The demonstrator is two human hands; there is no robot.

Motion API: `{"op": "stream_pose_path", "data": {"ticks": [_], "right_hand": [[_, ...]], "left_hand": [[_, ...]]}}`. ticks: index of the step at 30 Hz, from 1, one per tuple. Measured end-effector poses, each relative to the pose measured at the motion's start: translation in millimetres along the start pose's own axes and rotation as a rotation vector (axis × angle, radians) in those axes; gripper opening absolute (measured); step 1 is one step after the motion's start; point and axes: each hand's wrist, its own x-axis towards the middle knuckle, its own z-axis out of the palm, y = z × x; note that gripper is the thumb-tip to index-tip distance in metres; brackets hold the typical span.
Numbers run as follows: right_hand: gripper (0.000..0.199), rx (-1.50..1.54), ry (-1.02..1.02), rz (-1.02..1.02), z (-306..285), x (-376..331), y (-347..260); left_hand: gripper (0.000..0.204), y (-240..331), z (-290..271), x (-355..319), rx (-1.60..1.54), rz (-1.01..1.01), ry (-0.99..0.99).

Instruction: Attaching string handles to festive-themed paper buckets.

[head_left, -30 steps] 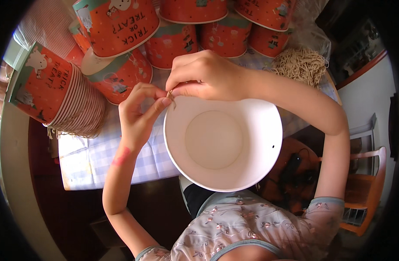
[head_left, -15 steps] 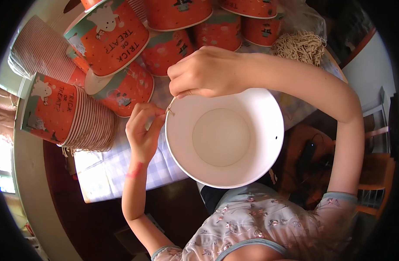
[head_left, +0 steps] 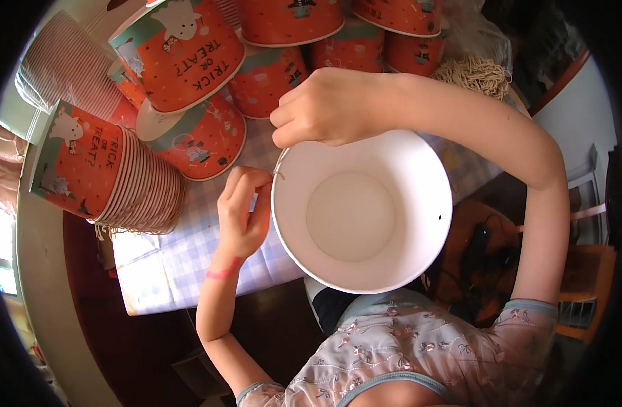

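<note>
A white-lined paper bucket (head_left: 351, 217) faces me with its mouth up, tilted over the table's near edge. A thin beige cord (head_left: 279, 167) passes at its left rim, with a short end showing inside the wall. My right hand (head_left: 321, 108) is closed above the far rim, and the cord runs up to its curled fingers. Beside the left outer wall, my left hand (head_left: 243, 210) is closed, thumb and forefinger meeting near the cord. What those fingertips grip is hidden. A small dark hole (head_left: 439, 218) shows in the bucket's right wall.
Orange printed buckets (head_left: 290, 20) are piled across the far side of the checked tablecloth (head_left: 182, 264). A nested stack of buckets (head_left: 107, 166) leans at left, near a plastic-wrapped stack (head_left: 67, 64). A bundle of beige cords (head_left: 477, 73) lies far right. An orange-brown chair (head_left: 585, 292) stands right.
The bucket and both hands have shifted slightly to the right. My left fingertips have moved off the inner rim to the outer side of the wall. My right hand stays closed.
</note>
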Motion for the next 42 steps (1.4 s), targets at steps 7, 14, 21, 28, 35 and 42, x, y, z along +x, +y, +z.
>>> {"op": "stream_pose_path", "data": {"ticks": [7, 14, 21, 28, 35, 42], "right_hand": [[0.001, -0.338, 0.007, -0.333, -3.5, 15.9, 6.8], [0.005, -0.385, -0.050, -0.577, -5.4, 32.8, 11.6], [0.008, -0.214, -0.035, -0.581, -0.6, 47.0, 18.3], [0.008, -0.081, -0.058, -0.553, 2.9, 55.1, 17.9], [0.010, -0.060, 0.086, -0.338, -0.4, 34.2, 22.5], [0.008, 0.208, 0.263, -0.091, -5.0, 20.2, 9.8]], "left_hand": [[0.016, -6.8, 7.6, -6.5, 0.041, 0.142, 0.081], [0.013, -8.0, 2.7, -10.4, -0.209, 0.142, 0.065], [0.012, -13.4, 0.2, -15.1, -0.346, 0.171, 0.140], [0.010, -10.9, -2.7, -19.9, -0.365, 0.202, 0.123], [0.008, -16.9, -1.4, -21.8, -0.319, 0.057, 0.283], [0.007, -11.9, -14.5, -24.3, -0.206, -0.121, 0.331]]}}
